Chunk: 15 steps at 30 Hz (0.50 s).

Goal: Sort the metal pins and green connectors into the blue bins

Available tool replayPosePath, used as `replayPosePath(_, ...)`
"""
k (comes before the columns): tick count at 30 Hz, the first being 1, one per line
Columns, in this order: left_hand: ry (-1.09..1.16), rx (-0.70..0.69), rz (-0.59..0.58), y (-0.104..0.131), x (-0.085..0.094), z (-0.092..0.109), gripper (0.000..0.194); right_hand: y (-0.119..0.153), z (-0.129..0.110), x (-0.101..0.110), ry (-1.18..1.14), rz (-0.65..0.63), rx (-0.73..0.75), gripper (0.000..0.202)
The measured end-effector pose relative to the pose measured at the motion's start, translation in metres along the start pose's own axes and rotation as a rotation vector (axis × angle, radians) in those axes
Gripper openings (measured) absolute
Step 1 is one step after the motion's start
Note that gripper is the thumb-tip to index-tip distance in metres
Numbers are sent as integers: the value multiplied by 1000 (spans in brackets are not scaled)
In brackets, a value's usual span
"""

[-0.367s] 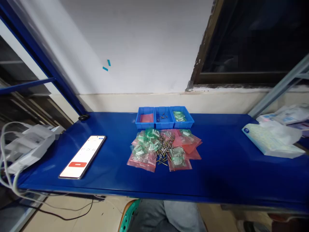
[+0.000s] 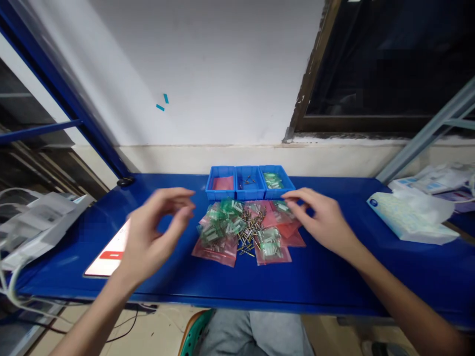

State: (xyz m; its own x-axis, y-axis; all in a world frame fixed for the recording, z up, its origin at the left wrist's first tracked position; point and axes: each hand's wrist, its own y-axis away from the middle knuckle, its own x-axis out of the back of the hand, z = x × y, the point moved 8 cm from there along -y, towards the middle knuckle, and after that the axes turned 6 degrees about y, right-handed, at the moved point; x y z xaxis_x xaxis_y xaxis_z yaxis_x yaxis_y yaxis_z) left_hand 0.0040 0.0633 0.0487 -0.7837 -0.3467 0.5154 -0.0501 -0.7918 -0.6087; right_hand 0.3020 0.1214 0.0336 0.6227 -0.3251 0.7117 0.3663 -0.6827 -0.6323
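The left hand (image 2: 154, 232) hangs above the tabletop (image 2: 208, 282), fingers curled and thumb parted from them, with nothing seen in its grasp. The right hand (image 2: 321, 215) is loosely arched, index finger and thumb apart; it too seems to have hold of nothing, though blur hides the fingertips. Those fingertips are by the far edge of the red-pink plastic bags (image 2: 293, 237) on the right; whether they touch, I cannot tell.

Between the hands lies a heap of slender silver-and-gold metal pins (image 2: 250, 230). The pins point every way, crossing one another with no shared direction; the heap as a whole stretches away from the near edge, its far end leaning right. Left of it, translucent green packets with white pieces (image 2: 218, 222) rest on pink bags; a similar packet (image 2: 270, 242) sits on the near right bag.

This looks like a reach, ahead of any grip. Lifting one pin would call for lowering a hand and pinching across its length.

Beyond stand three blue plastic bins side by side: the left one (image 2: 220, 195) holds pink sheets, the middle one (image 2: 251, 195) a few pins, the right one (image 2: 281, 192) green packets. A lit phone (image 2: 107, 254) lies partly behind the left hand.
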Motion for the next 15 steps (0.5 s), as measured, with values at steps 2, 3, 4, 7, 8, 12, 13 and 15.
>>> replayPosePath(2,-21,-41,-189,-17,-35,-4,24,-9,13,-45,2,-219,-1,20)
replayPosePath(3,-39,-72,-289,-25,-54,-6,23,-12,17,-61,32,-258,2,20)
replayPosePath(4,-59,-113,-379,-32,-72,-7,23,-13,20,-73,70,-292,7,20)
replayPosePath(7,-101,-187,-476,-48,-109,-11,26,-13,20,-95,191,-387,3,18)
replayPosePath(8,-120,-201,-500,-49,-120,-12,27,-12,18,-98,222,-418,0,18)
replayPosePath(12,-217,-261,-542,-46,-145,-16,25,-12,13,-101,286,-467,-22,17)
replayPosePath(13,-238,-276,-547,-45,-148,-16,25,-13,14,-101,281,-462,-29,16)
replayPosePath(15,-277,-304,-565,-43,-153,-17,25,-14,16,-103,250,-450,-39,13)
